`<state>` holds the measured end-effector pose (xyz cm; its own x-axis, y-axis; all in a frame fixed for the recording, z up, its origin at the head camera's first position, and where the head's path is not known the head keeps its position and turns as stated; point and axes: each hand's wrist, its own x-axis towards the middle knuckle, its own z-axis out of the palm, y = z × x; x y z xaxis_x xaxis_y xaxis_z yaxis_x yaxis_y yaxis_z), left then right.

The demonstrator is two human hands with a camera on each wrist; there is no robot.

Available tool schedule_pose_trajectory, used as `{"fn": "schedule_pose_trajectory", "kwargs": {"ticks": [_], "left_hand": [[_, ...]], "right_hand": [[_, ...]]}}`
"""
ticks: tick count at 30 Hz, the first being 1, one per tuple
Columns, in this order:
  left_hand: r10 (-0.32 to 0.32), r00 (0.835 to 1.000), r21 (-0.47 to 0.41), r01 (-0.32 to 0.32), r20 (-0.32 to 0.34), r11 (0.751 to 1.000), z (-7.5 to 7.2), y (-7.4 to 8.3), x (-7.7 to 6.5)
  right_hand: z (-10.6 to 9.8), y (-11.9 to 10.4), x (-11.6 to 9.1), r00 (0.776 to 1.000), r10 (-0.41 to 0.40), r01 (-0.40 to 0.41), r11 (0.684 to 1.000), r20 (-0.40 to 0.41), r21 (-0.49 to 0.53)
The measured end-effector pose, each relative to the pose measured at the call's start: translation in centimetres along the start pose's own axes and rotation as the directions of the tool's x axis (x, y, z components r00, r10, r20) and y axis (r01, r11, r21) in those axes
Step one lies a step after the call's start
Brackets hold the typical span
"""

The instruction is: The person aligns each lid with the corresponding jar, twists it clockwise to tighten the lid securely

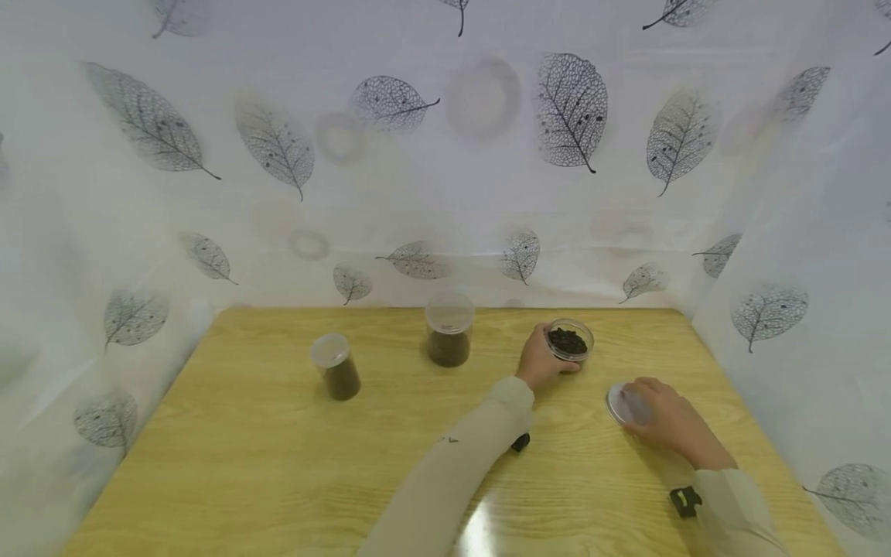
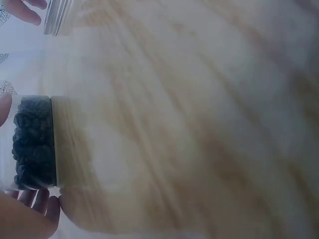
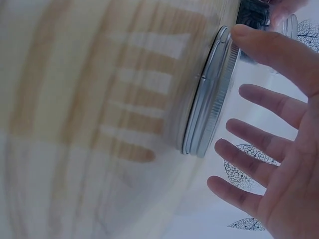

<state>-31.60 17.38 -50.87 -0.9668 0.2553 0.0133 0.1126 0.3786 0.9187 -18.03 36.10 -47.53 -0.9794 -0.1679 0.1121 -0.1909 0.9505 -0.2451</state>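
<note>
— Sleeves [image 1: 442, 480], pale, nearest cam. L grip [image 1: 546, 362], pls?
— Grasping 1 open jar [image 1: 588, 350], clear, w/ dark bits [image 1: 567, 340] inside; stands upright, R-hand back part of desk [image 1: 264, 433].
— R grip [image 1: 668, 418]?
— Released: fingers spread, thumb at rim of 1 lid [image 1: 618, 407], metal-edged; contact, can't tell. Lid flat on desk, nr. jar, closer to cam.
— Other stock?
— 2 covered jars, dark contents, L of open jar: 1 wide jar [image 1: 449, 344], 1 slim jar [image 1: 339, 374] further L. Sheet [image 1: 418, 186] behind, white w/ leaf prints.

Jars [image 1: 585, 353], lid [image 1: 623, 406] on wood-grain table [image 1: 244, 464]
</note>
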Motion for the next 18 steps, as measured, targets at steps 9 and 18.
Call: {"fn": "schedule_pose_trajectory", "kwargs": {"ticks": [9, 18], "left_hand": [[-0.013, 0.999, 0.007, 0.013, 0.043, 1.0, 0.2, -0.28, 0.28], [-0.032, 0.999, 0.021, 0.031, 0.029, 0.999, 0.46, -0.16, 0.18]], "right_hand": [[0.47, 0.52, 0.43, 0.999, -0.017, 0.016, 1.0, 0.039, 0.026], [0.66, 0.86, 0.79, 0.996, -0.008, 0.003, 0.998, 0.091, 0.06]]}}
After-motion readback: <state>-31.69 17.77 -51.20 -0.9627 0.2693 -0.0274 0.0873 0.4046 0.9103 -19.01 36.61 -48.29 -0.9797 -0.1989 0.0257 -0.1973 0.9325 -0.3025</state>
